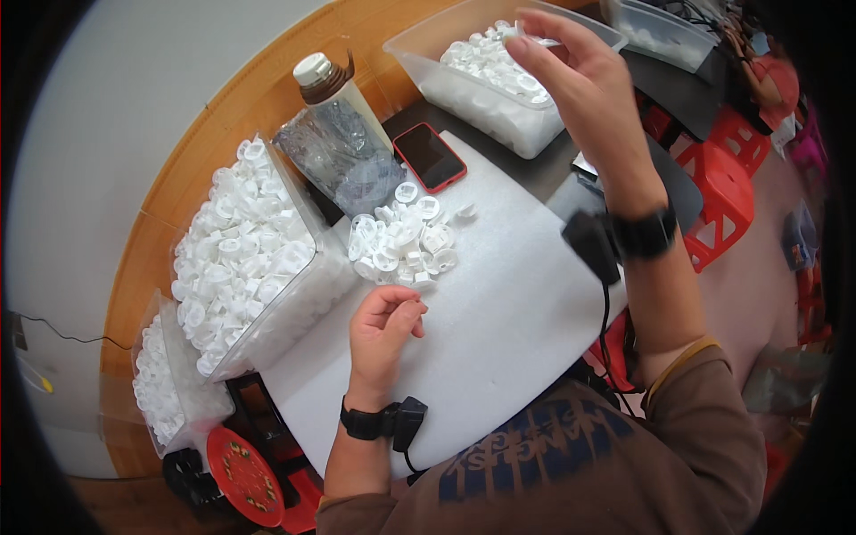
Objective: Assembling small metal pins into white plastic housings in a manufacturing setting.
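Pale wall (169, 89) curves down the left of my view, edged by an orange-brown band of wood (147, 254); pinkish floor (753, 312) lies to the right, with red stools (720, 201) and another person (778, 85) in a reddish top seated far off. Nearest me, a white board (508, 303) makes the work surface, smooth and slightly shiny. I see a clear bin (294, 316) heaped with white parts at its left edge, a second bin (517, 134) beyond its far edge, and a smaller one (203, 415) at lower left. A bottle (361, 100) with a white cap stands behind a crumpled plastic bag (343, 147), near a red-edged phone (430, 159).

From here I make out the right hand (563, 55) raised over the second bin, thumb and forefinger nearly together; something pale shows at the tips, but I cannot tell whether it is gripped. The left hand (385, 330) sits just below the loose pile (401, 236), fingers curled, thumb against the forefinger; whether they pinch anything, I cannot tell.

That pile lies on the board's far left part: small, glossy white plastic pieces, many with round, disc-like faces, tumbled at all angles. One piece (465, 211) rests just apart, to the right.
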{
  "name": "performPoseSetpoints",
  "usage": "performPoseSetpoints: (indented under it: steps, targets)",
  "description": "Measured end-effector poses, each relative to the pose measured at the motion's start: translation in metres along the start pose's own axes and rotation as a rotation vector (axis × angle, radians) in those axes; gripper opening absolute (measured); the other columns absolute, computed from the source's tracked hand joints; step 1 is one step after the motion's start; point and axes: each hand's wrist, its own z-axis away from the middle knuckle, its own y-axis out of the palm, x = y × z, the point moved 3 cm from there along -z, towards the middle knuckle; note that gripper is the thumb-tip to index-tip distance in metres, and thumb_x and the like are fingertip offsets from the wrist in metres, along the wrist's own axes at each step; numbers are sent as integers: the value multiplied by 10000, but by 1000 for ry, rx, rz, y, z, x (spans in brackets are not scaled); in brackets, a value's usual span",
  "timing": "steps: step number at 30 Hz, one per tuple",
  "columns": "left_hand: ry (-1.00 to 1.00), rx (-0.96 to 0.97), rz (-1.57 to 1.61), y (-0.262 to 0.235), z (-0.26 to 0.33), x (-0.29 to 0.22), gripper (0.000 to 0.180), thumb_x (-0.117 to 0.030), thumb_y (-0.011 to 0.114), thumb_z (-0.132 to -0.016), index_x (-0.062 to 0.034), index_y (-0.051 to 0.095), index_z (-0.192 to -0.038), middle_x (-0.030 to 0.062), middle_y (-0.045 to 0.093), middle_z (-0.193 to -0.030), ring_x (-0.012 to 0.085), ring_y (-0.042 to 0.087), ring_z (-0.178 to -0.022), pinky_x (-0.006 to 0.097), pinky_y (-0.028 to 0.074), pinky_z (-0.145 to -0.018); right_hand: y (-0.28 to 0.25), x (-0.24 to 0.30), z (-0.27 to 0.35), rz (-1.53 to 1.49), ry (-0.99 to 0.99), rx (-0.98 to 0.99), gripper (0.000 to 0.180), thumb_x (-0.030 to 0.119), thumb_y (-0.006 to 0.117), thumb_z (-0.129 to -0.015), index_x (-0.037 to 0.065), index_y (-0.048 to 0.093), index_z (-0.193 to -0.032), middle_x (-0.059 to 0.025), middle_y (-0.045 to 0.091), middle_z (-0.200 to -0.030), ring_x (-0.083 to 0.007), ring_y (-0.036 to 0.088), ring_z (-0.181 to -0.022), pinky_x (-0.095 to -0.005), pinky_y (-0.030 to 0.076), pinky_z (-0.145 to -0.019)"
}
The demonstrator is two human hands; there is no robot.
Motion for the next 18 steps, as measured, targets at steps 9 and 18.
performPoseSetpoints:
  steps: [9,18]
  targets:
    - [103,22,-69,21,18,-19,151,-138,579,-882,-13,594,-966,40,605,-804,82,530,-660,226,434,-627,8,112,70,-212,114,430,323,234,646,-842,-25,626,-1033,-112,659,-883,-165,621,-789,-249,483,-693]
    - [463,373,-664,58,90,-60,155,-74,616,-812,-2,584,-946,75,600,-832,193,561,-686,305,450,-631,-13,209,112,-963,-71,1253,295,203,505,-939,-42,574,-1088,-245,650,-869,-391,658,-825,-373,567,-667]
